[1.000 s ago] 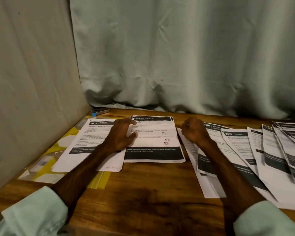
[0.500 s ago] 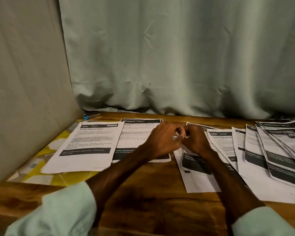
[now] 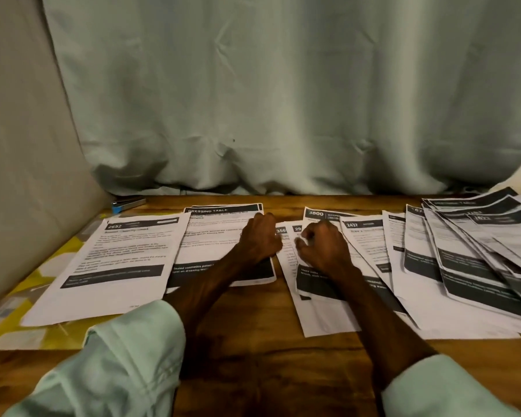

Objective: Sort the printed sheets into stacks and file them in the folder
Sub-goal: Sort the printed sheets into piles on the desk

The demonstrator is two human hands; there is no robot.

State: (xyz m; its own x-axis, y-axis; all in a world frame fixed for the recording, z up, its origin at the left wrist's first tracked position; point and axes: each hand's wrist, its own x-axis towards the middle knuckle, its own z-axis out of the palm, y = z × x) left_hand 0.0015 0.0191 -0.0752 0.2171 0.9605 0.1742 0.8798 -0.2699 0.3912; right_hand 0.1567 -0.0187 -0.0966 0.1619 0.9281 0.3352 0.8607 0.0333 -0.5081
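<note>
Printed sheets with black bars lie across the wooden table (image 3: 253,341). At the left, sheet 2652 (image 3: 118,260) lies on a yellow patterned folder (image 3: 21,323). Beside it is the "DRESSING TABLE" sheet (image 3: 211,236). My left hand (image 3: 260,240) rests as a fist on that sheet's right edge, with its fingertips hidden. My right hand (image 3: 324,249) is curled over the overlapping sheets in the middle (image 3: 316,284), and its thumb and fingers pinch at the top sheet's left part. Between my hands shows the corner of a sheet that starts 356 (image 3: 282,233).
A fanned pile of several more sheets (image 3: 469,254) covers the right side of the table. A blue stapler (image 3: 127,203) lies at the back left by the beige wall. A pale green curtain (image 3: 283,100) hangs behind the table. Bare wood shows near the front edge.
My left hand left sheet 2652, crossed right to meet my right hand, and now sits a little apart from it. The view has shifted left, so more of the fanned pile shows.
</note>
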